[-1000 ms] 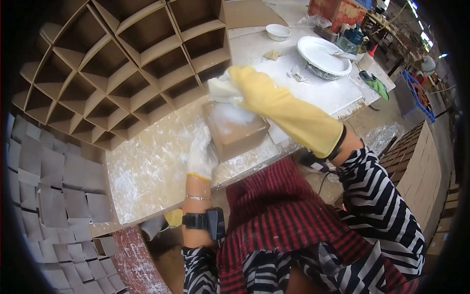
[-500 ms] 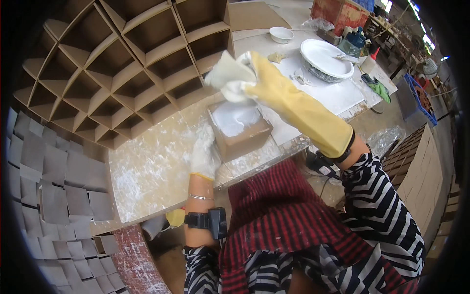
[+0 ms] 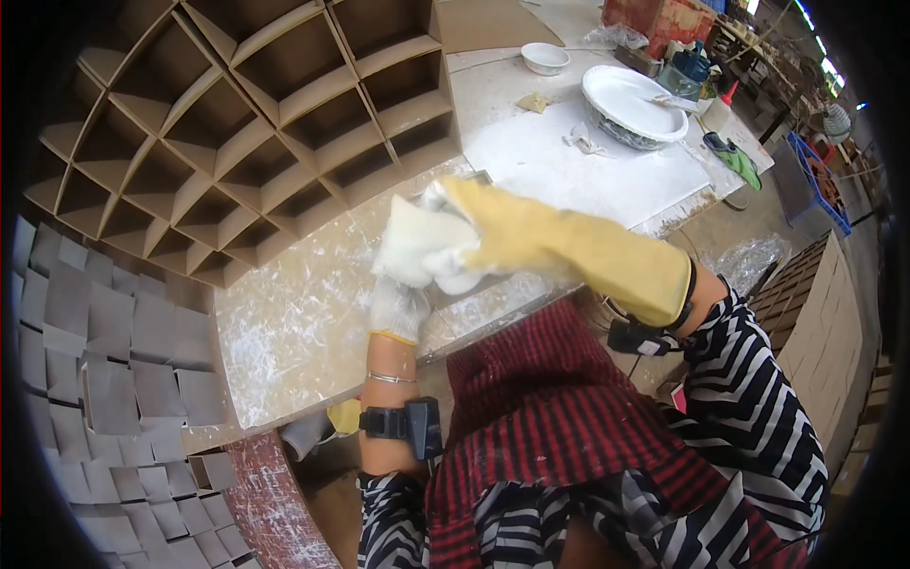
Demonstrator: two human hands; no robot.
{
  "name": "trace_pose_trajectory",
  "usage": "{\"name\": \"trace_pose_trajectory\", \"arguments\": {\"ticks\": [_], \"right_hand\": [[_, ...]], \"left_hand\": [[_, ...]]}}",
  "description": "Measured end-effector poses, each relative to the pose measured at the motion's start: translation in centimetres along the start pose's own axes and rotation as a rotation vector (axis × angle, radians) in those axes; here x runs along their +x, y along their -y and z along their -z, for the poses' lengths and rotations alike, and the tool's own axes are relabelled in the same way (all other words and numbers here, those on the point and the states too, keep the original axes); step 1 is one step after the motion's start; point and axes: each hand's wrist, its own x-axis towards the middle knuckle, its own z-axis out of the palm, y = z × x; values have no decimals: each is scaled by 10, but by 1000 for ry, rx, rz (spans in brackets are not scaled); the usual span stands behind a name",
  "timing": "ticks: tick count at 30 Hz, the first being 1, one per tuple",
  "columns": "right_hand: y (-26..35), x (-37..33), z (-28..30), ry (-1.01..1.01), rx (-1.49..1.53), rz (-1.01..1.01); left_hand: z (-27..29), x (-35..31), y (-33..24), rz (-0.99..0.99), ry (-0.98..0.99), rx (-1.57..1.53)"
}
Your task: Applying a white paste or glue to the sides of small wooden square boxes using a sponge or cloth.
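Note:
My right hand, in a long yellow rubber glove with white-smeared fingers, grips a thick white sponge. The hand and sponge lie over a small brown cardboard box, hiding nearly all of it but an edge. Next to the box's left side is my left hand in a white knit glove; the sponge covers its fingers. Both sit on a worktable streaked with white. Farther right stands a wide basin of white paste, a brush-like tool resting on its rim.
A large cardboard compartment rack rises at the back left. Stacked grey boxes fill the left side. On the table are a small white bowl, a crumpled yellowish lump and a green glove. A blue crate stands right.
My right hand has brought the sponge down and toward me, from above the box's far edge to its near left side. The white-coated box top, visible before, is now covered.

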Motion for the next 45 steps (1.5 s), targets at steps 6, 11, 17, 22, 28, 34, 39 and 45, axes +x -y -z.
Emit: {"name": "trace_pose_trajectory", "arguments": {"ticks": [6, 11, 17, 22, 28, 34, 39, 45], "right_hand": [[1, 5, -3, -184, 56, -33], [-13, 5, -5, 19, 103, 131], [-3, 18, 35, 111, -130, 42], [-26, 4, 36, 124, -244, 184], [-31, 1, 54, 184, -419, 137], [-27, 12, 54, 69, -528, 111], [-26, -4, 49, 199, -578, 109], [-51, 24, 41, -144, -541, 147]], "left_hand": [[-12, 1, 1, -16, 68, 86], [-6, -3, -6, 79, 84, 43], [6, 3, 4, -34, 179, 98], [-4, 3, 0, 29, 220, 72], [-8, -2, -3, 84, 144, 55], [0, 6, -1, 164, 84, 14], [-2, 0, -3, 93, 139, 67], [7, 5, -1, 126, 119, 47]]}}
